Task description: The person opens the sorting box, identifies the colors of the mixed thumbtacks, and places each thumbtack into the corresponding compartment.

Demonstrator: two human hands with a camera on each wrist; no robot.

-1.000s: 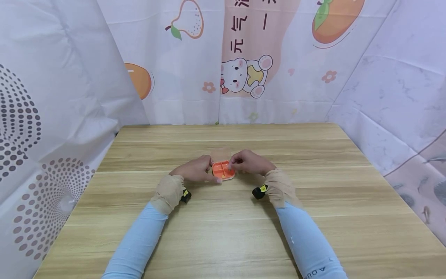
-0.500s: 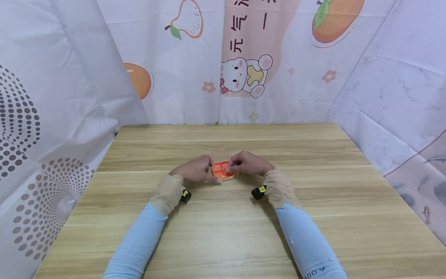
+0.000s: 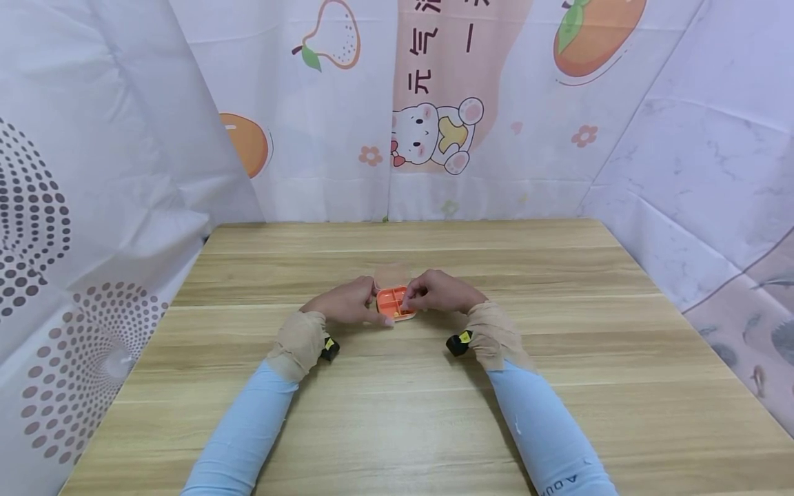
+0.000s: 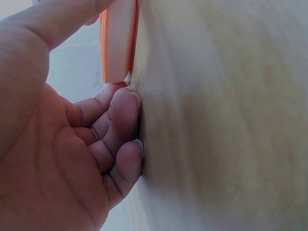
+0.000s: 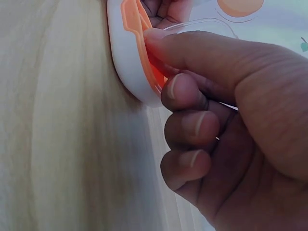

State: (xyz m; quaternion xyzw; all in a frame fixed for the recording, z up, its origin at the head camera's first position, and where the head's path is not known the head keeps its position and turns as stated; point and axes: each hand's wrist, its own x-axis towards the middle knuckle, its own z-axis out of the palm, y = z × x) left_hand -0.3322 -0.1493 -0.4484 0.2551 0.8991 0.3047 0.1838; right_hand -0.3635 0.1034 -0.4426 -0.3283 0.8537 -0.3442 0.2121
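A small pill box (image 3: 388, 296), white outside with an orange divided tray, lies on the table with its clear lid (image 3: 391, 275) folded back. My left hand (image 3: 347, 302) holds it at the left side, thumb by the front edge and fingers behind. In the left wrist view the pale side of the box (image 4: 119, 45) shows above the curled fingers (image 4: 124, 113). My right hand (image 3: 445, 291) reaches in from the right; in the right wrist view its thumb and forefinger dip into the tray, their tips partly hidden. Something tiny and yellowish (image 3: 397, 314) shows in a front compartment.
The wooden table (image 3: 397, 413) spreads out around the box. A printed curtain (image 3: 310, 138) hangs behind its far edge, and white sheets (image 3: 701, 158) flank it. Each wrist carries a black camera (image 3: 457, 344) close to the tabletop.
My right hand has shifted slightly left and down, its fingertips going further into the tray. The left hand and the pill box have stayed in place.
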